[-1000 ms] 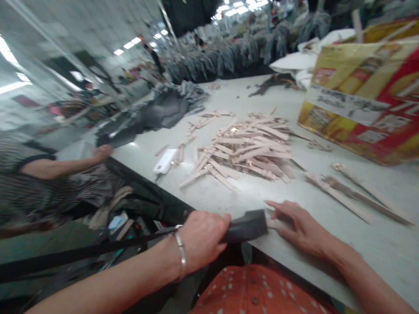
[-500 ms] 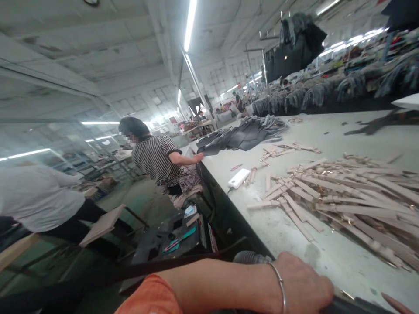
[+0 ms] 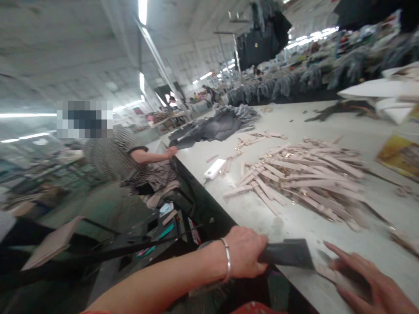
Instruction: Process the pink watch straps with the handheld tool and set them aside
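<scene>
My left hand (image 3: 247, 252), with a silver bangle at its wrist, is closed around one end of a dark, flat strap-like piece (image 3: 291, 254) by the table's near edge. The other end of that piece points right, toward my right hand (image 3: 376, 279). Over the tabletop, the right hand has its fingers stretched out and spread, slightly blurred. A pale beige strip (image 3: 325, 272) lies by its fingertips, partly hidden. Farther in on the table (image 3: 248, 213) is a heap of beige straps (image 3: 314, 179) with gold-coloured buckles.
A white power bank (image 3: 214, 169) with a cable lies near the table's left edge. Dark fabric pieces (image 3: 216, 126) are piled farther back, and a yellow packet (image 3: 401, 155) lies at right. A person in a striped top (image 3: 111, 152) sits at left beside a dark machine (image 3: 157, 244).
The view has swung right. My left hand now shows the dark piece extending from it, and my right hand has come into sight at the lower right.
</scene>
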A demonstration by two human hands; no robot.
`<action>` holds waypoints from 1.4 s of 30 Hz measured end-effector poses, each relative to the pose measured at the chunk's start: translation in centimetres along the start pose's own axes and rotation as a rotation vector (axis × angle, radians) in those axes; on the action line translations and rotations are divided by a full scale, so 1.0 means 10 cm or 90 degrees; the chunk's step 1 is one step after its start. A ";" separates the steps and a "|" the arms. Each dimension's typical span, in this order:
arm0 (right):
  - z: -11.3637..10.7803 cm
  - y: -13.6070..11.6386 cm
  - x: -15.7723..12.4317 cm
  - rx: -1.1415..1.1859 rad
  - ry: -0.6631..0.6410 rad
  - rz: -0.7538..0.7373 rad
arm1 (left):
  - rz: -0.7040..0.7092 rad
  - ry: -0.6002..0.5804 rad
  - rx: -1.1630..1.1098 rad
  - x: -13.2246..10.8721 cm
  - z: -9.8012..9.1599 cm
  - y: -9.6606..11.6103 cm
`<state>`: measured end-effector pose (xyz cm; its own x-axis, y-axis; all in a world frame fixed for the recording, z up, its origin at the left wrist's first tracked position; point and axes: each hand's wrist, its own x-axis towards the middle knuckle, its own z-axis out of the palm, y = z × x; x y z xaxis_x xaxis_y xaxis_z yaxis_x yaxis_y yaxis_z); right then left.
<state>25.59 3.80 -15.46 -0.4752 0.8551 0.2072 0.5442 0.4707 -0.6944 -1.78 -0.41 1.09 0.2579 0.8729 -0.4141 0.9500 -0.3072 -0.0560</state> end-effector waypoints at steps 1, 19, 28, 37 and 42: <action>-0.06 -0.10 0.00 0.006 -0.025 0.006 | -0.009 0.006 0.005 0.00 0.01 -0.01; -0.25 -0.44 0.11 0.039 -0.054 0.028 | -0.049 -0.027 -0.095 0.19 0.08 -0.19; -0.24 -0.43 0.11 0.024 -0.059 0.019 | 0.005 -0.031 -0.103 0.17 0.18 -0.04; -0.21 -0.40 0.09 0.021 -0.039 0.029 | -0.014 0.023 -0.177 0.30 0.23 -0.12; -0.21 -0.41 0.10 0.015 -0.034 0.026 | -0.042 0.006 -0.175 0.12 0.28 -0.27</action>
<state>24.35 3.16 -10.92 -0.4899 0.8602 0.1416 0.5473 0.4299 -0.7181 -4.54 0.40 -1.77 0.1947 0.8917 -0.4087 0.9765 -0.1372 0.1660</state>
